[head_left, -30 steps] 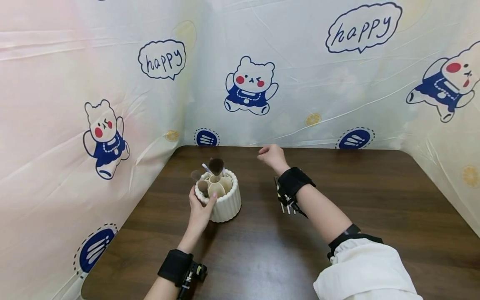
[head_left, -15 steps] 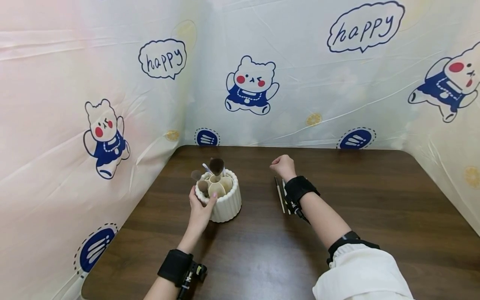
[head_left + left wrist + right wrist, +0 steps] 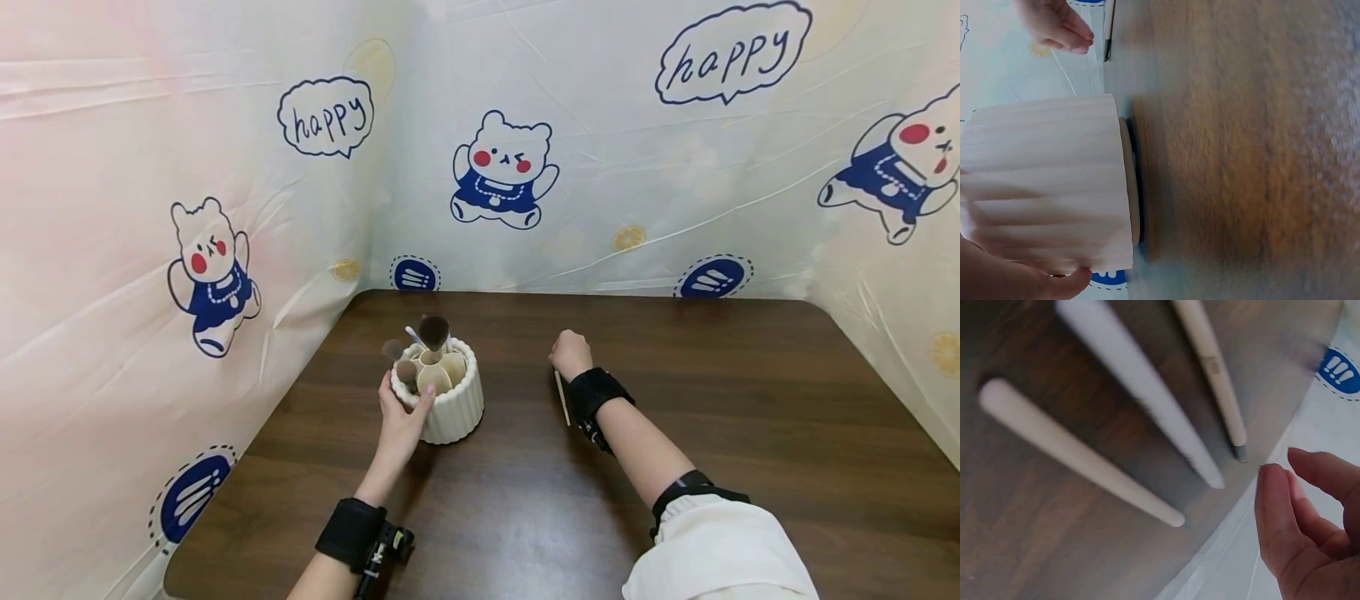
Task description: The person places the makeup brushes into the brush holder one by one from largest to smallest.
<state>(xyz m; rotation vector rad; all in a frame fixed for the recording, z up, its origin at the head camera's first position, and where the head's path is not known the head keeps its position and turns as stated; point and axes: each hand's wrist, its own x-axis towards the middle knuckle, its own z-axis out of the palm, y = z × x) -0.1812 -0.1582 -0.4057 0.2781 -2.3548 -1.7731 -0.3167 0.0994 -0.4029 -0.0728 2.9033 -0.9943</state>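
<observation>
My left hand [image 3: 400, 417] grips the near left side of a white ribbed brush holder [image 3: 455, 410], its thumb over the rim. Several makeup brushes stand in the holder's compartments, among them a large dark-bristled brush [image 3: 433, 333]. To the right, my right hand [image 3: 572, 356] hovers over loose makeup brushes on the table. In the right wrist view its fingers [image 3: 1279, 519] are loosely bent, thumb apart, holding nothing. Three handles lie there: a beige one [image 3: 1079, 453], a pale lilac one [image 3: 1141, 387] and another beige one [image 3: 1213, 372]. The head view shows one handle [image 3: 562, 400]; hand and wrist hide the others.
The dark brown wooden table [image 3: 510, 517] reaches back to a printed white curtain [image 3: 600, 183], which also stands along the left and right sides. A camera on a black band [image 3: 596, 396] sits on each wrist.
My right hand has moved from the far edge to the right and toward me, lowering over the loose brushes. My left hand and the brush holder have stayed in place.
</observation>
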